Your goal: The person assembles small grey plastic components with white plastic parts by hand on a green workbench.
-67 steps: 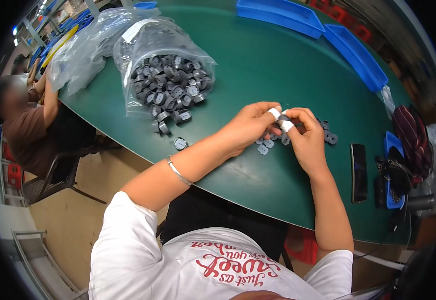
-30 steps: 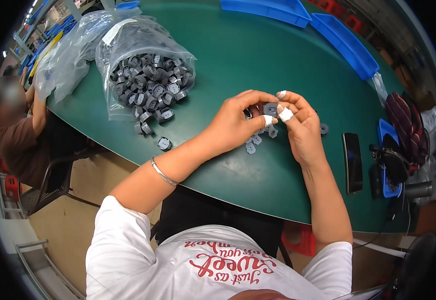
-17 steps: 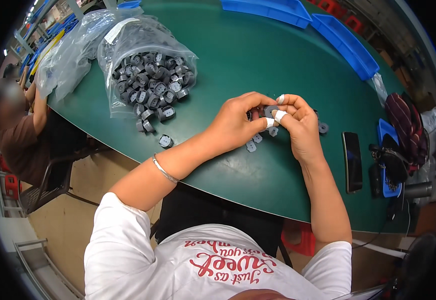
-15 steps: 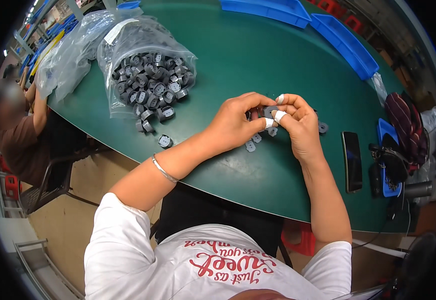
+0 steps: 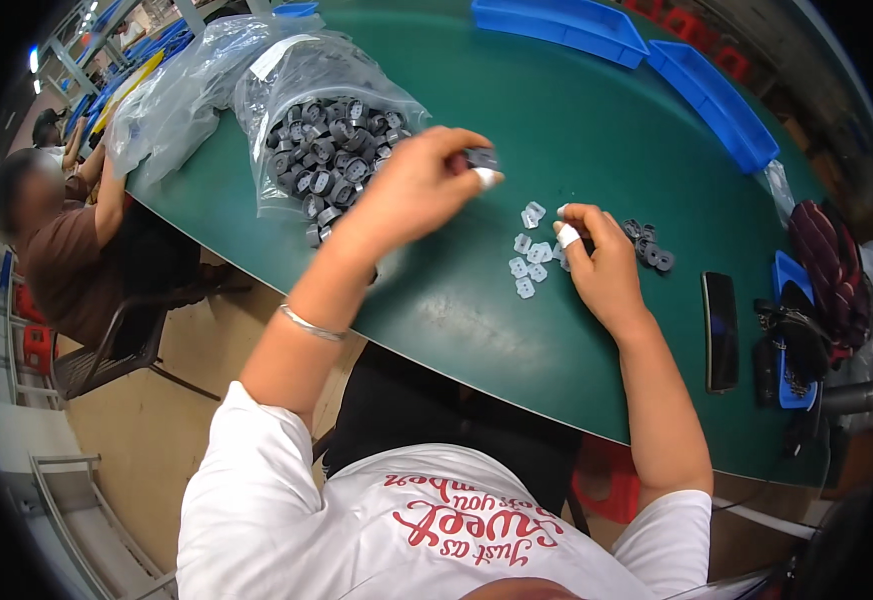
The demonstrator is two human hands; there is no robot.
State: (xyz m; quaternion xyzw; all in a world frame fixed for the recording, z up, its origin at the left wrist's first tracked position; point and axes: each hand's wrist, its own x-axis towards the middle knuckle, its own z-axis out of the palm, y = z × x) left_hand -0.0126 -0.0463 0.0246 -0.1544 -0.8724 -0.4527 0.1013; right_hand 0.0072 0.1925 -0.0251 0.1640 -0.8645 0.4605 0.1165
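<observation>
My left hand (image 5: 422, 180) pinches a dark grey round plastic part (image 5: 482, 158) between thumb and fingers, above the table and just right of the clear bag. White tape wraps its thumb. My right hand (image 5: 605, 262) is beside several small light grey plastic plates (image 5: 537, 254). Its thumb, also taped, and its index finger are slightly apart, with nothing visible between them. One plate lies partly hidden under that thumb. To the right of my right hand sits a small group of dark grey round pieces (image 5: 654, 250).
An open clear plastic bag (image 5: 262, 175) spills many grey round parts (image 5: 322, 150) onto the green table (image 5: 437, 350). Blue trays (image 5: 562, 30) stand along the far side. A phone (image 5: 721, 330) and a blue tray with a dark pouch lie right. Another person (image 5: 52, 240) sits left.
My hands, together at the grey part before, have separated. The left has moved left toward the bag with a part in it. The right remains by the plates, which show more now.
</observation>
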